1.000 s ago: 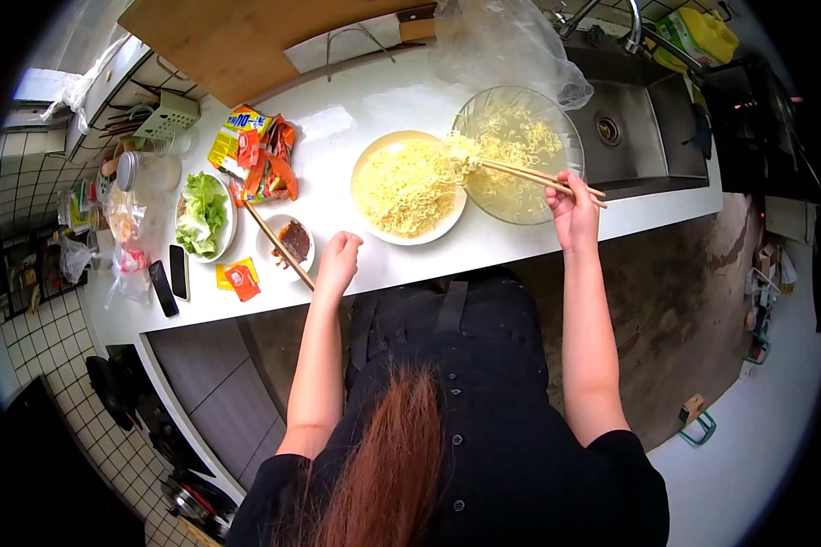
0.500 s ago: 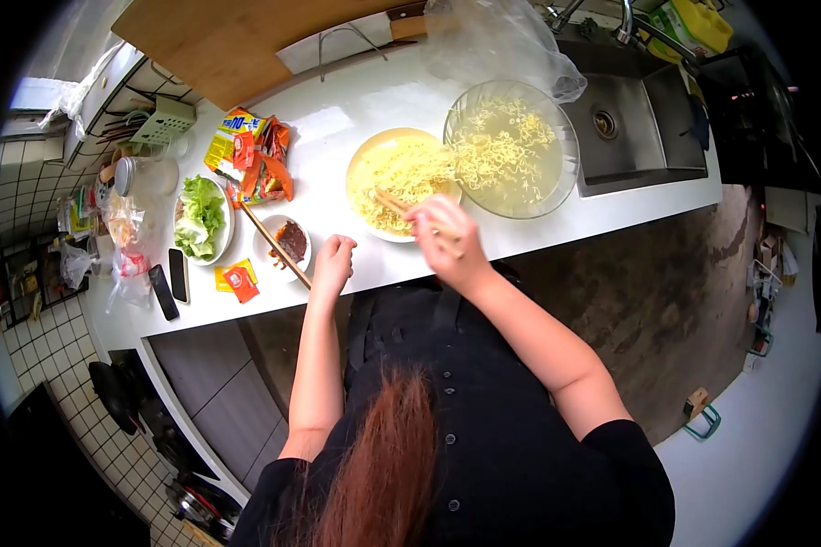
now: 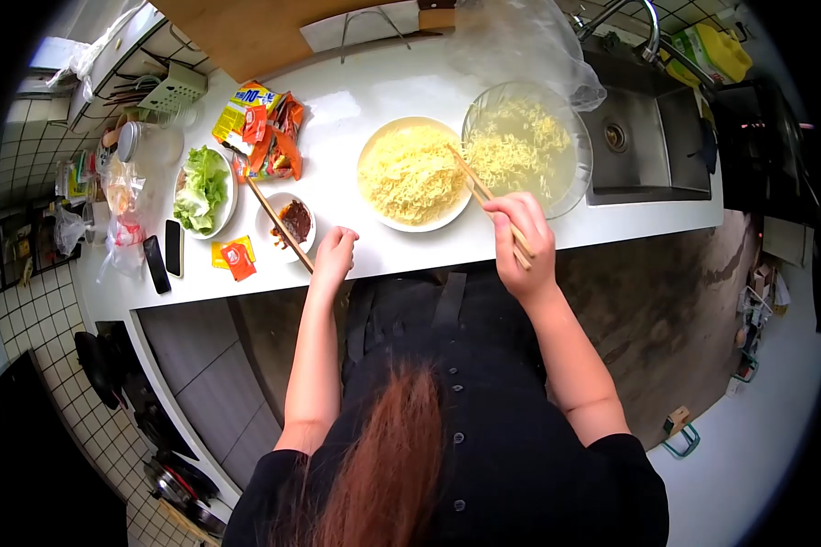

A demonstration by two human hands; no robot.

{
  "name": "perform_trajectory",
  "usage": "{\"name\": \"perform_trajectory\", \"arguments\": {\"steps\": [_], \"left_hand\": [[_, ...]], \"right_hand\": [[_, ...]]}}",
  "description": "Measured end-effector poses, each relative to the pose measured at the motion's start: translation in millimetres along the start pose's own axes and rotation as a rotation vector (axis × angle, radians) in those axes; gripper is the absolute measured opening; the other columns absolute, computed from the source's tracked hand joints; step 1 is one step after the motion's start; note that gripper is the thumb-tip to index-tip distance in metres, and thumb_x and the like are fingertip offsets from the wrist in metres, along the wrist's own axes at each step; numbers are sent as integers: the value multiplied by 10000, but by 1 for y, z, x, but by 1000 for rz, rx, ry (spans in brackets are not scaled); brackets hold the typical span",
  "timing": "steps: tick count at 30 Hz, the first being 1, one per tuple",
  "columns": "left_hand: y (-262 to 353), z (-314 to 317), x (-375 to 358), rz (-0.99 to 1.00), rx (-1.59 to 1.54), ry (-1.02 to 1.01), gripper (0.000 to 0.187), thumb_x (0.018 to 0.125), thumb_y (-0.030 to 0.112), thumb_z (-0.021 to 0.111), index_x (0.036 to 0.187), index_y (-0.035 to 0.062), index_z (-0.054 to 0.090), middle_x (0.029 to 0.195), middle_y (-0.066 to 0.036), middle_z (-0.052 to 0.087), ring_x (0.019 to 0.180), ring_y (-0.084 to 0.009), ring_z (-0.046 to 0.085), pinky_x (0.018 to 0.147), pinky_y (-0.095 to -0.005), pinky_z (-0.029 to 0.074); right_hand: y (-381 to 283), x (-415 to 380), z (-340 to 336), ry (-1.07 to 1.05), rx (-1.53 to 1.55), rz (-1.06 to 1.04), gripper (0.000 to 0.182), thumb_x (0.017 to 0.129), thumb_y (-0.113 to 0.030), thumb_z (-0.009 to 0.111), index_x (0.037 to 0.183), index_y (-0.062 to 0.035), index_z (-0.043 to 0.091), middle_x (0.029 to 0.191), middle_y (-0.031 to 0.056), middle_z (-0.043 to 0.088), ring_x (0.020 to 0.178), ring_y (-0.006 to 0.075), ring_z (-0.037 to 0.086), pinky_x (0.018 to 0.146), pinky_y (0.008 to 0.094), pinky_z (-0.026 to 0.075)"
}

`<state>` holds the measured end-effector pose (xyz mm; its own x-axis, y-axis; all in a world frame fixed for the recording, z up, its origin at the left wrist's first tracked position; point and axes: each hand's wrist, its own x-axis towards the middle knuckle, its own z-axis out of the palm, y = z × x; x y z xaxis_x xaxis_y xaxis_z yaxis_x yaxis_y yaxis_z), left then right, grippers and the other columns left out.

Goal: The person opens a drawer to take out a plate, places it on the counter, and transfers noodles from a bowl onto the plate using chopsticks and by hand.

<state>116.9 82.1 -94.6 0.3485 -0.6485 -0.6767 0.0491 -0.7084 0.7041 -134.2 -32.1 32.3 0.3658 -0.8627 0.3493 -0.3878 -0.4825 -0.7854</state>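
My right hand (image 3: 527,244) is closed on a pair of chopsticks (image 3: 485,190). Their tips are at the right rim of a plate (image 3: 417,228) heaped with yellow noodles (image 3: 410,175), beside a large glass bowl (image 3: 586,162) of water with more noodles (image 3: 520,144). My left hand (image 3: 336,252) is curled closed near the counter's front edge; what it may hold is hidden. Left of it, a small white bowl (image 3: 268,232) holds dark red sauce (image 3: 296,221), and a wooden stick (image 3: 276,223) lies across it, its lower end close to my left hand.
An oval plate with lettuce (image 3: 201,190), noodle packages (image 3: 260,128), small sachets (image 3: 235,259) and two phones (image 3: 156,264) lie on the left of the white counter (image 3: 337,118). At the right are a sink (image 3: 652,137), a faucet (image 3: 649,32) and a clear plastic bag (image 3: 529,50).
My right hand has moved right with the chopsticks, from over the noodle plate to in front of the glass bowl. The view has shifted a little. My left hand remains closed.
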Motion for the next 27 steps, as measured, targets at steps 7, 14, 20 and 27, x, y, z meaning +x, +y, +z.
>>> {"name": "perform_trajectory", "arguments": {"steps": [7, 14, 20, 27], "left_hand": [[5, 2, -5, 25, -56, -6, 151, 868, 189, 465, 828, 50, 507, 627, 30, 387, 507, -57, 359, 450, -212, 338], [-12, 0, -6, 67, -129, 11, 130, 867, 170, 469, 861, 44, 499, 632, 30, 411, 508, -56, 373, 460, -220, 358], [-24, 2, -4, 161, -133, 94, 184, 851, 154, 510, 949, 0, 530, 726, -30, 528, 592, -106, 516, 569, -243, 459], [23, 24, 2, 498, 86, 297, 222, 808, 84, 546, 1013, -2, 537, 995, -136, 569, 869, -224, 568, 743, -321, 468]], "right_hand": [[17, -7, 35, -36, 142, -31, 100, 775, 45, 516, 870, 28, 543, 815, 143, 532, 699, 273, 554, 621, 319, 460], [-17, -5, 84, -229, 157, -235, 111, 759, 24, 537, 870, 18, 528, 809, 140, 528, 717, 288, 556, 641, 344, 467], [-17, 2, 96, -236, 148, -260, 80, 762, 9, 550, 842, 15, 544, 803, 148, 538, 719, 282, 566, 638, 329, 467], [11, 36, 45, -77, 31, 0, 78, 811, 6, 478, 785, 11, 552, 750, 125, 529, 657, 245, 533, 598, 306, 434]]}}
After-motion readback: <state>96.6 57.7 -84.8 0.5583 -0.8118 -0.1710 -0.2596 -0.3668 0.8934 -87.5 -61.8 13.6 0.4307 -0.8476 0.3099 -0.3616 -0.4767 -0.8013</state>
